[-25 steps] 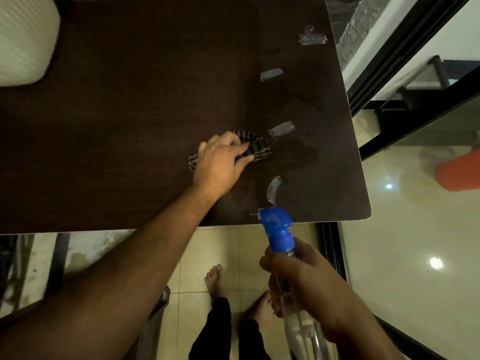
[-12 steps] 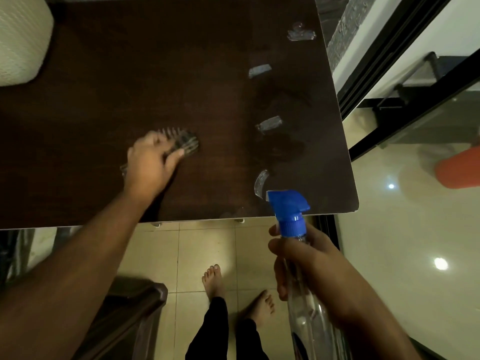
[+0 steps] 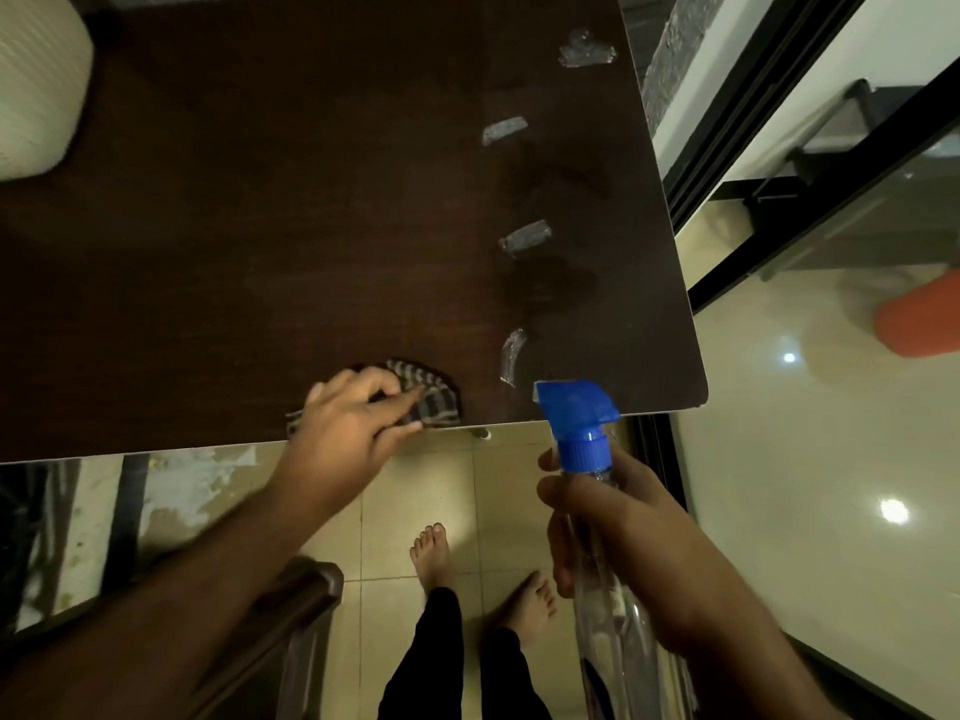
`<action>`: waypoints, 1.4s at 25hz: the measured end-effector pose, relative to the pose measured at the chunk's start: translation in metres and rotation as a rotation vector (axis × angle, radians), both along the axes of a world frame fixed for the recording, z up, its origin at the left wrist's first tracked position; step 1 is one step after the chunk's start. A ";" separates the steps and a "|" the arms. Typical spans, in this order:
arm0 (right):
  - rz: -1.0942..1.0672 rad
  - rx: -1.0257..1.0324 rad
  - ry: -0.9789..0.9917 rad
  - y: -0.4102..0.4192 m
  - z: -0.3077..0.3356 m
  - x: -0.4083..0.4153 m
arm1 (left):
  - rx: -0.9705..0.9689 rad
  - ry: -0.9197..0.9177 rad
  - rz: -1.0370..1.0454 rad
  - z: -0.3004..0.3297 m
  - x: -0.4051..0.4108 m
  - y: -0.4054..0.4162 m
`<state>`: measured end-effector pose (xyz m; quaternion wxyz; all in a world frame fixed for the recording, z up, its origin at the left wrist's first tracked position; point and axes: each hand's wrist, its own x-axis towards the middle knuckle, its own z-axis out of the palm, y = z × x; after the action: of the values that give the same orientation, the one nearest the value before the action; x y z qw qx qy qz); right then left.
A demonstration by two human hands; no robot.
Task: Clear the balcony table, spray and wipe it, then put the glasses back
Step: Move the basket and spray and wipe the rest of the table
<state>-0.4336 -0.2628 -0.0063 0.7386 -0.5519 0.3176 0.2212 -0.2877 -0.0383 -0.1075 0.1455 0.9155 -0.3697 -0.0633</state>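
Cloth (image 3: 423, 394), striped and bunched under the left hand's (image 3: 353, 428) pressing fingers at the table's (image 3: 260, 226) lower-centre edge, has unwiped wood up-frame, while the right hand (image 3: 623, 532) grips the spray bottle (image 3: 584, 439) lower right.

A single wide-angle head-worn camera is looking steeply down from standing height, facing forward over the near edge of the dark wood surface (image 3: 260, 252). It is sitting close above the hands, so the forearms are entering from the bottom corners. The view is also taking in the tiled floor (image 3: 415, 491) and the person's bare feet (image 3: 431, 556) directly below.
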 end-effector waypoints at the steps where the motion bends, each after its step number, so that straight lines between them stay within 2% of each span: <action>1: 0.002 -0.002 -0.001 -0.001 -0.002 -0.002 | 0.003 -0.038 0.055 -0.001 0.021 0.003; 6: -0.003 -0.022 0.015 -0.005 -0.005 -0.006 | -0.007 -0.126 0.301 -0.009 0.113 -0.086; 9: -0.016 -0.027 -0.005 -0.004 -0.001 -0.001 | -0.026 -0.054 0.244 -0.006 0.078 -0.137; 11: -0.024 -0.021 -0.011 -0.007 0.001 0.004 | -0.031 0.012 0.108 -0.003 0.020 -0.122; 13: -0.027 -0.020 -0.024 -0.014 0.002 0.008 | -0.028 0.070 0.052 0.002 -0.023 -0.072; 15: -0.038 -0.022 -0.029 -0.022 0.001 0.009 | 0.004 0.039 0.112 0.004 -0.022 -0.019; 17: -0.038 -0.041 -0.031 -0.028 -0.002 0.010 | 0.032 -0.015 0.258 0.001 0.023 0.005; 19: -0.015 -0.056 -0.025 -0.030 -0.005 0.011 | 0.042 -0.125 0.378 -0.005 0.080 -0.013; 22: -0.003 -0.035 -0.033 -0.025 -0.006 0.016 | 0.006 -0.113 0.478 -0.009 0.131 -0.082; 25: 0.018 0.005 -0.050 -0.015 -0.005 0.019 | -0.013 -0.055 0.328 -0.007 0.081 -0.122; 27: 0.005 0.053 -0.063 -0.012 -0.004 0.021 | -0.036 0.008 0.202 -0.002 0.020 -0.104; 29: -0.008 0.070 -0.060 -0.015 -0.005 0.022 | -0.050 0.036 0.175 0.001 -0.014 -0.062; 32: 0.009 0.055 -0.084 -0.020 -0.008 0.030 | -0.009 -0.038 0.298 -0.002 0.026 -0.025; 35: 0.034 0.077 -0.100 -0.025 -0.010 0.054 | -0.035 -0.109 0.477 -0.008 0.109 -0.054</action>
<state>-0.3791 -0.2876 -0.0166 0.7702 -0.5389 0.2622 0.2181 -0.1790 -0.0921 -0.1158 0.1522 0.9763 -0.1512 0.0287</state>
